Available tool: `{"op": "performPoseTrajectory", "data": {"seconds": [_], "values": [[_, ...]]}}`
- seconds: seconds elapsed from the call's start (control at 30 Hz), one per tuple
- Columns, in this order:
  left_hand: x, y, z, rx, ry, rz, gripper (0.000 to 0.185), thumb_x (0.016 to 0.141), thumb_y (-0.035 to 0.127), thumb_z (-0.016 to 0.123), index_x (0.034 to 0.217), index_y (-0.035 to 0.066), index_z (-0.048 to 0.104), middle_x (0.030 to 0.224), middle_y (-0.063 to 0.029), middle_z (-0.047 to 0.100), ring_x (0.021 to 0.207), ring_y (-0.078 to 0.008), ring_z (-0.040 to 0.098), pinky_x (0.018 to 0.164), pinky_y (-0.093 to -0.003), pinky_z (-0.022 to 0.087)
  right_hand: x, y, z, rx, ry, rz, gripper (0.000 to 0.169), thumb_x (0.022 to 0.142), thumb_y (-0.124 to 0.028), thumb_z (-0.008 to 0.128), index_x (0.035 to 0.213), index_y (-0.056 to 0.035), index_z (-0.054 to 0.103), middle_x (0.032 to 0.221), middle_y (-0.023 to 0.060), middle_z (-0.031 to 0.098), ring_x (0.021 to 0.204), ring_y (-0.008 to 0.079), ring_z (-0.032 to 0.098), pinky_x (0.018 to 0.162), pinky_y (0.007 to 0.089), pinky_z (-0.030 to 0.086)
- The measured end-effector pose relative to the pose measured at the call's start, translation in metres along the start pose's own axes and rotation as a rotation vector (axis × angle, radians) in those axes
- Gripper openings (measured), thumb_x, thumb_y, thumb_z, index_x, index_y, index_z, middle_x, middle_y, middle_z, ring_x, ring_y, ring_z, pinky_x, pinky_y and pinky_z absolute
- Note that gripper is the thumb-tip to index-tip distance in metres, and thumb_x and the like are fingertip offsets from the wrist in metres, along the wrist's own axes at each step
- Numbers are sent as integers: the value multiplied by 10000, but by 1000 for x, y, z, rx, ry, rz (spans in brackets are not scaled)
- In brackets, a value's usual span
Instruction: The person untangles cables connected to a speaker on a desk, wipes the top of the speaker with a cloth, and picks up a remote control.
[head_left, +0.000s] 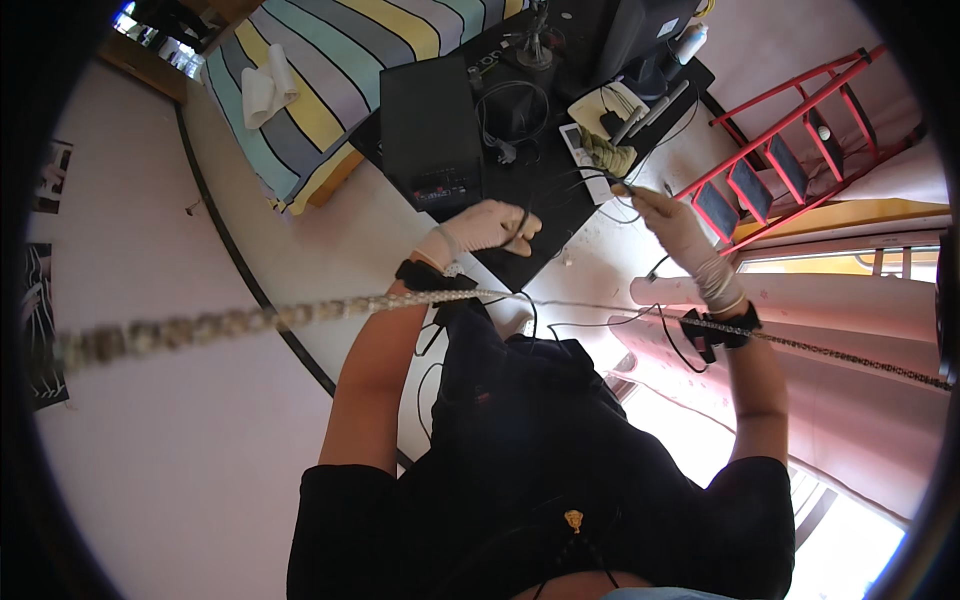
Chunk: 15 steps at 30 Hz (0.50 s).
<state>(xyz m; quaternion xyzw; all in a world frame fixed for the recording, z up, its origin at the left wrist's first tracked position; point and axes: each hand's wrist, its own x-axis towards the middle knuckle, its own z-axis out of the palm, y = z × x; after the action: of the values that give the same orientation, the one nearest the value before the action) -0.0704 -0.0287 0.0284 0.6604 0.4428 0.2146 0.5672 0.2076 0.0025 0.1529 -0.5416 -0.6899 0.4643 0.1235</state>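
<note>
My left hand (484, 226), in a thin white glove, is closed around a dark cable (524, 223) above the near corner of the black table (517, 259). To the right, my right hand (670, 225), gloved too, pinches a black cable (600, 173) between thumb and fingers. Whether both hands hold the same cable I cannot tell. A black computer case (431, 127) lies on the table just beyond my left hand. Past my right hand's fingertips are a white power strip (585, 161) and a crumpled green cloth (609, 154).
A coiled grey cable (517, 86) with a plug, a monitor (637, 34) and a white router (611, 105) occupy the table. Behind it stands a bed with a striped cover (322, 97). A red stepladder (787, 150) leans at right near pink curtains (825, 360). Loose cables hang by my legs.
</note>
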Motion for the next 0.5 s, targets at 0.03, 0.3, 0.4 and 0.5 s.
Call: {"op": "performPoseTrajectory", "data": {"seconds": [0.03,0.3,0.4,0.5], "values": [[-4,12,-6,-30,50,121,244,860,29,518,1087,-16,595,966,-63,648,803,-80,596,703,-212,468,-7,0,7,-115,19,-3,321,915,-289,495,1159,-101,583,834,44,633,705,108,533,702,232,437],[-10,14,-7,-585,110,69,332,895,248,544,1083,-19,600,1149,-76,587,981,-114,558,852,-208,432,28,46,142,-625,-96,-279,226,877,-222,456,966,-94,620,873,140,636,834,315,612,736,409,480],[-10,13,-5,-604,139,55,304,872,253,576,982,-26,623,1112,-78,599,929,-154,575,828,-237,441,51,33,170,-597,-111,-297,208,859,-214,464,928,-95,619,842,139,633,817,301,618,718,414,483],[-7,13,0,-419,458,-162,270,821,250,638,829,-18,609,986,-105,618,834,-195,590,760,-280,454,72,42,182,-492,35,-357,223,848,-228,468,946,-102,624,837,131,630,795,297,622,705,413,484]]}}
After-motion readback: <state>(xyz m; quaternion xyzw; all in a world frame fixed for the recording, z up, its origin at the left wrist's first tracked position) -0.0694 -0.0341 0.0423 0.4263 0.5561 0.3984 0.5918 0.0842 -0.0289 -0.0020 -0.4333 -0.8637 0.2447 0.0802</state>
